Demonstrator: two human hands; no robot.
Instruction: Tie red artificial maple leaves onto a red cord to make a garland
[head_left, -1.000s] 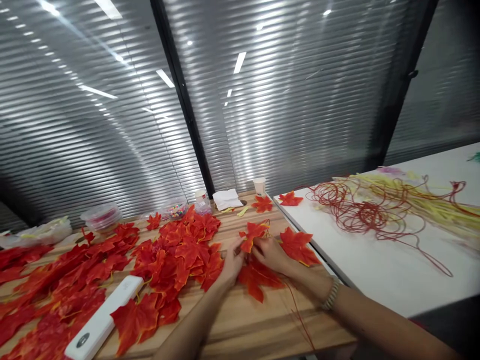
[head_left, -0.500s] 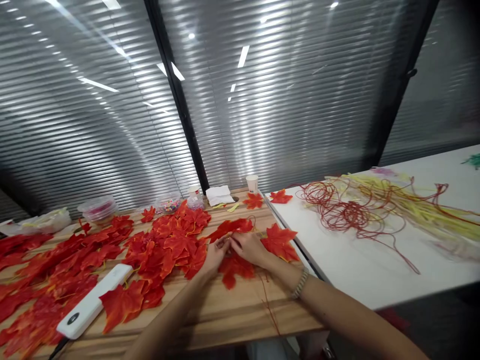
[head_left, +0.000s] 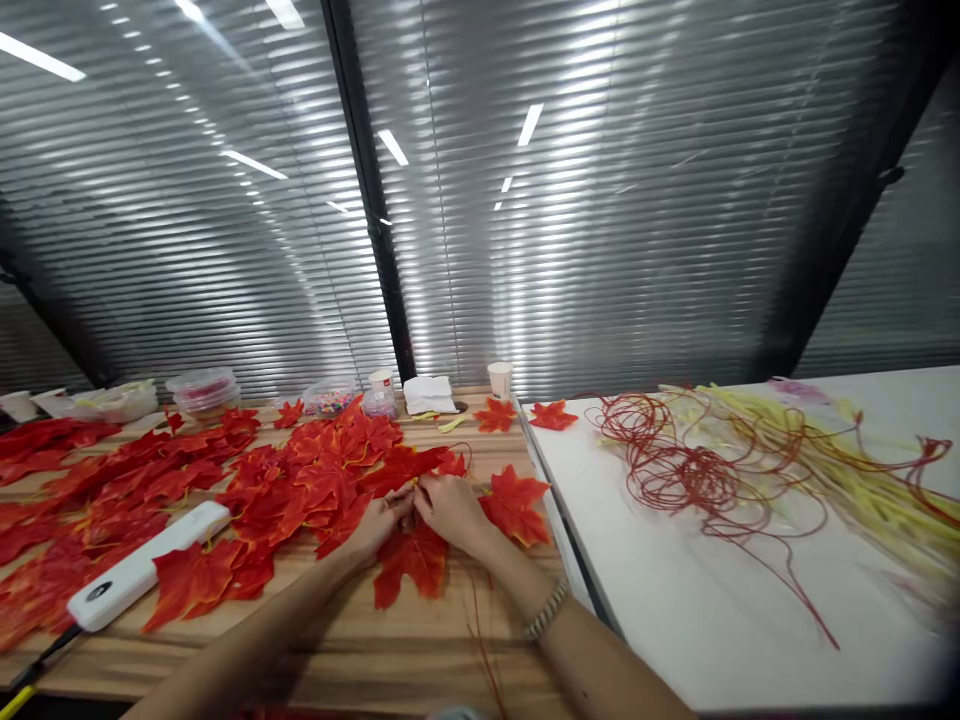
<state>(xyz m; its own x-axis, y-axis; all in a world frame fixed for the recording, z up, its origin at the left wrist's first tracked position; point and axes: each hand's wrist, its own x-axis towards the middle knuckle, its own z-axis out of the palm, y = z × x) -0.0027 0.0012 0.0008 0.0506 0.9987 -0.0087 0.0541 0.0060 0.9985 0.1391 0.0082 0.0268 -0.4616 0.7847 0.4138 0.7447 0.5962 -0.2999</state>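
- Pinching: left hand (head_left: 381, 520) and right hand (head_left: 450, 508) meet fingertip to fingertip over the wooden table (head_left: 360, 650), both closed on a red maple leaf (head_left: 409, 465) at its stem end. The two-handed grip looks suited to steadying a small, floppy piece while the stem is worked.
- Held leaf: lifted just above the tabletop, between the leaf pile (head_left: 300, 480) on the left and a loose leaf (head_left: 514, 503) on the right. Its long axis runs roughly left to right, tilted slightly up toward the far right; the blade tip points away to the right, the stem toward the fingers.
- Leaf under the hands (head_left: 411, 560): flat on the wood, tip toward the near edge.
- Red wire (head_left: 480, 640): a thin strand trailing from beneath the right hand to the near table edge; whether it joins the held leaf I cannot tell.
- Bracelet (head_left: 546, 610): on the right wrist.
- White device (head_left: 139, 565): lying slantwise among the leaves at left.
- White table (head_left: 675, 620): adjoining on the right, bearing a red wire coil (head_left: 675, 465) and yellow strands (head_left: 862, 470), well apart from the hands.
- Paper cup (head_left: 499, 379): at the far edge.
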